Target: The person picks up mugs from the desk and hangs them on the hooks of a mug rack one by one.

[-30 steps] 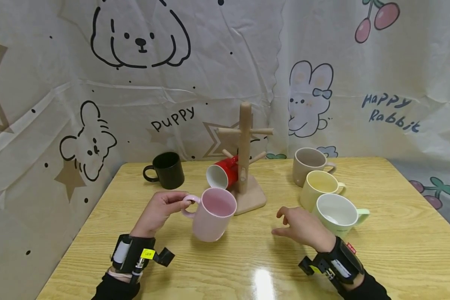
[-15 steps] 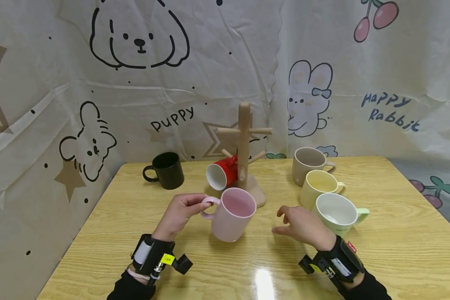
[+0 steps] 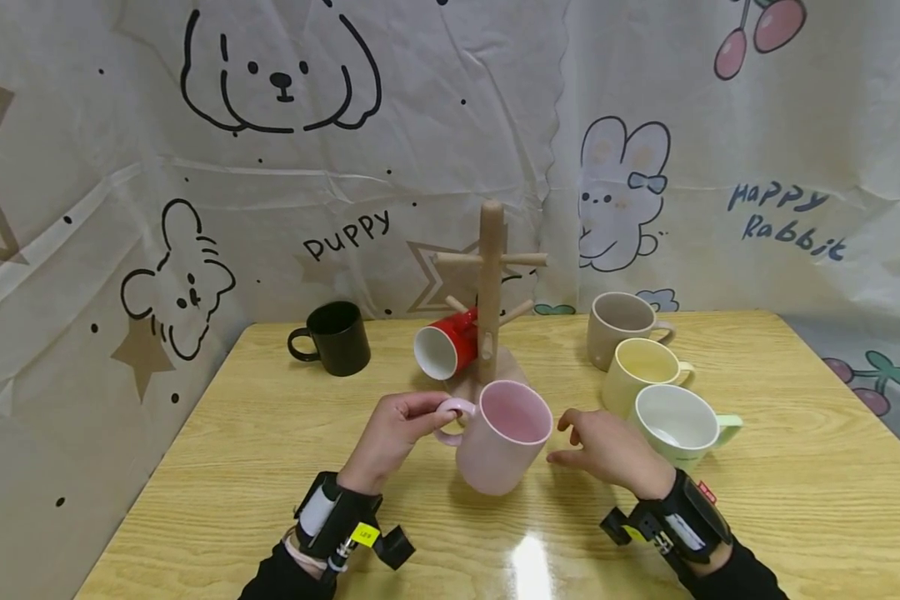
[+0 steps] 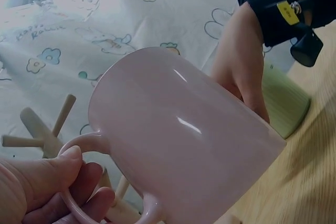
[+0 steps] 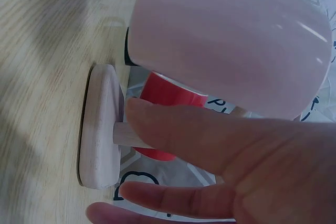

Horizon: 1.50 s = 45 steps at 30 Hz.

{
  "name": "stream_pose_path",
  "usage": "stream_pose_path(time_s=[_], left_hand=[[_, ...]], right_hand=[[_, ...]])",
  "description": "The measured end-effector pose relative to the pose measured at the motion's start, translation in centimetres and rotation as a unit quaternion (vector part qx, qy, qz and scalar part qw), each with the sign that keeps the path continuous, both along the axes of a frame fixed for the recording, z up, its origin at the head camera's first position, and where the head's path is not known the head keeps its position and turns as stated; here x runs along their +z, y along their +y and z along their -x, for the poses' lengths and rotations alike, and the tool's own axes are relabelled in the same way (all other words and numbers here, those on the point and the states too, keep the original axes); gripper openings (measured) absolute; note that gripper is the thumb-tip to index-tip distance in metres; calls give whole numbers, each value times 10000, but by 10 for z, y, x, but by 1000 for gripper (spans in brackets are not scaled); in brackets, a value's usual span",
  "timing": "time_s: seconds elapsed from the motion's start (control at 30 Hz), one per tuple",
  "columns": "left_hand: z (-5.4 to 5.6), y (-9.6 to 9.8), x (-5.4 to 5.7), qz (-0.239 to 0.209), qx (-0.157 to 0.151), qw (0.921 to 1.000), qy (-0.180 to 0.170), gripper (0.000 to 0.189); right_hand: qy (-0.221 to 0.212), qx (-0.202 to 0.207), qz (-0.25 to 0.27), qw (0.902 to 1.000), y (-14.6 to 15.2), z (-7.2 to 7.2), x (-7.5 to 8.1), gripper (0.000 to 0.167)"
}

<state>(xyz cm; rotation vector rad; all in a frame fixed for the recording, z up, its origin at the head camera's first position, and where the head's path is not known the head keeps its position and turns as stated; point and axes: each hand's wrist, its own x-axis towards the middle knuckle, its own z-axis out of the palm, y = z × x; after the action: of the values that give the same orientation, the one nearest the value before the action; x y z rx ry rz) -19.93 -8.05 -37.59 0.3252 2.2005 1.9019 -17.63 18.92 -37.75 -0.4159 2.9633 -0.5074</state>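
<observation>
My left hand pinches the handle of a pink mug, thumb on top and fingers through or behind the loop, as the left wrist view shows. The mug is held tilted, in front of a wooden mug tree. A red mug hangs sideways from a low peg on the tree's left, its white inside facing out. Close to the pink mug's right side is my right hand, fingers spread and loosely bent, holding nothing. In the right wrist view, the pink mug appears just above my right thumb.
A black mug stands at the back left of the wooden table. On the right, a taupe mug, a yellow mug and a pale green mug stand in a row, handles rightward. A printed curtain hangs behind.
My left hand has carried the pink mug rightward, from left of the mug tree to in front of its base, near my right hand. The right hand has stayed almost still.
</observation>
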Motion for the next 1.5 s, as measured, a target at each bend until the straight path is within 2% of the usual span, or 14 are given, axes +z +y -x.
stream_pose_path(time_s=[0.13,0.37,0.57,0.63,0.7,0.77,0.8,0.83,0.93,1.03,1.1,1.27,1.4,1.5], left_hand=[[-2,0,2,8,-56,10000,9,27],[-4,4,2,172,151,9991,-346,25],[-3,7,-3,48,-154,9992,-371,28],[-3,6,-3,9,-223,9990,-376,29],[-2,6,-4,-33,-263,9989,-388,29],[-2,6,-5,-60,-269,9989,-388,30],[-2,5,-5,-68,-261,9989,-392,30],[-1,6,-6,-83,-271,9988,-403,30],[-1,6,-6,-88,-242,9988,-416,29],[-1,7,-6,-64,-211,9989,-425,29],[-1,7,-6,-15,-219,9989,-404,28],[-2,7,-8,60,-274,9990,-358,28],[-1,8,-11,84,-287,9991,-293,27],[0,10,-14,148,-354,9991,-154,27]], right_hand=[[4,-44,-20,10000,0,0,0,40],[32,-288,-22,9996,0,0,1,40],[202,-608,52,9979,-2,0,3,35],[457,-727,315,9958,-3,0,3,32],[740,-942,895,9888,-5,0,4,32],[841,-1192,1845,9719,-9,-2,7,39],[815,-1262,2407,9589,-12,-2,8,44],[685,-1306,2954,9439,-15,-4,9,50],[-125,-1270,4467,8855,-25,-9,8,67],[-996,-1128,5233,8387,-38,-12,-3,80],[-1299,-1071,5545,8150,-46,-14,-12,87],[-1216,-1156,6008,7816,-62,-15,-31,85],[-1170,-1244,6200,7658,-66,-15,-38,70],[-1173,-1254,6284,7587,-66,-14,-41,66]])
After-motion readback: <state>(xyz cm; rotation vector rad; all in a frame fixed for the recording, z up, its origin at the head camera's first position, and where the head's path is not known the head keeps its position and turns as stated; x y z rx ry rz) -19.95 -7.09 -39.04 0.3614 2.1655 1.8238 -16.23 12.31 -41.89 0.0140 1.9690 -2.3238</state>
